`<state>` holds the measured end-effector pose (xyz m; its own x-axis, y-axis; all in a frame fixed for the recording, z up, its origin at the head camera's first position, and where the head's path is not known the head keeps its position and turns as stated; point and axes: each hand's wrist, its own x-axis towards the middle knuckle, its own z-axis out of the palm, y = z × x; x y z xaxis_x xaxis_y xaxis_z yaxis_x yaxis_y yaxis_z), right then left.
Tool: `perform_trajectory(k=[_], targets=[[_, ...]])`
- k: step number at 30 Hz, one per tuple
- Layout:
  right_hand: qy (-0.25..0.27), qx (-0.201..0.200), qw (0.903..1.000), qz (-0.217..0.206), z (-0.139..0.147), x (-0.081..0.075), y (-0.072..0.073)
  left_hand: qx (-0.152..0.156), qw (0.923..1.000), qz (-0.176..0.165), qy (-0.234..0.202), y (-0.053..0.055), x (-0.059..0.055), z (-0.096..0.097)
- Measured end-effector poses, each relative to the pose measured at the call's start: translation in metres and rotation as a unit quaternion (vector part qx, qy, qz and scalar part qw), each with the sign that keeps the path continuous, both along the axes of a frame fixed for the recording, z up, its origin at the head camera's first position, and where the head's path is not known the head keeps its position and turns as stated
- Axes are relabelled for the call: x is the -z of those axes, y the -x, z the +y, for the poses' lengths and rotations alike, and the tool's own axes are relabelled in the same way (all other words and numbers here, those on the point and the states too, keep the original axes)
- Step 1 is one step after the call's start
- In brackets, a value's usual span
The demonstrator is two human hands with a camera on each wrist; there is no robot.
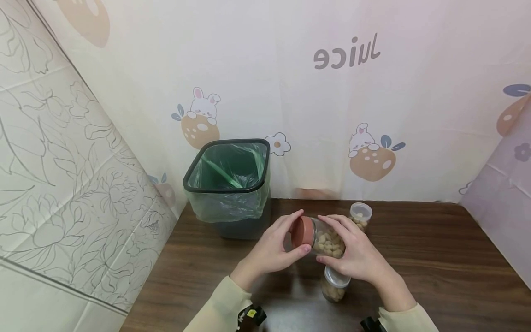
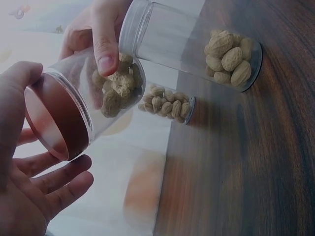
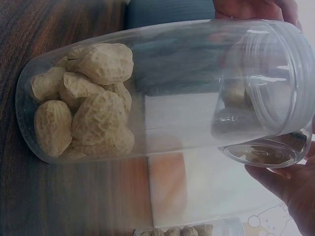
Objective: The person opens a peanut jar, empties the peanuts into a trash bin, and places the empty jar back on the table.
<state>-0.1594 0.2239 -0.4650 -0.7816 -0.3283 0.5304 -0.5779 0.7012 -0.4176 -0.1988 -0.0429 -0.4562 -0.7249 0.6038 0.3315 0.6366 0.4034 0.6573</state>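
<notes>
Held tilted between both hands above the table is a clear jar of peanuts (image 1: 328,240) with a reddish-brown lid (image 1: 303,232). My left hand (image 1: 271,248) holds the lid, thumb on one side and fingers on the other; in the left wrist view some of its fingers (image 2: 69,189) stand spread off the rim. Around the jar's body, my right hand (image 1: 360,254) grips with thumb and fingers. Below stands a second clear jar (image 1: 334,287), with peanuts (image 2: 231,58) in its bottom. A third jar of peanuts (image 1: 360,213) stands behind the right hand.
A dark bin (image 1: 244,228) with a black rim and a green plastic liner stands at the back left of the brown wooden table (image 1: 415,258). A printed cloth (image 1: 290,92) hangs behind the table, and a patterned panel (image 1: 74,175) lies along the left side.
</notes>
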Motion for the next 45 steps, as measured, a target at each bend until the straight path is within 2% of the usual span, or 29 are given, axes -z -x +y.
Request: perform_trajectory(k=[5, 11, 25, 33, 45], targets=[[0.001, 0.001, 1.0000, -0.002, 0.0008, 0.0004, -0.0005, 0.022, 0.9997, 0.006, -0.006, 0.0005, 0.0003, -0.0038], [0.002, 0.001, 1.0000, -0.002, 0.0009, 0.0014, -0.0003, 0.051, 0.9977, 0.042, -0.019, 0.0021, 0.0010, -0.0065], [-0.001, 0.004, 1.0000, 0.008, 0.0017, 0.0034, -0.0005, 0.080, 0.9921, 0.094, -0.024, 0.0057, 0.0029, -0.0089], [-0.004, 0.007, 0.9999, 0.008, 0.0013, 0.0036, -0.0001, 0.087, 0.9908, 0.102, -0.017, 0.0063, 0.0030, -0.0065], [-0.006, 0.009, 0.9999, 0.004, -0.0001, 0.0023, -0.0001, 0.083, 0.9886, 0.126, -0.011, 0.0069, 0.0028, -0.0046]])
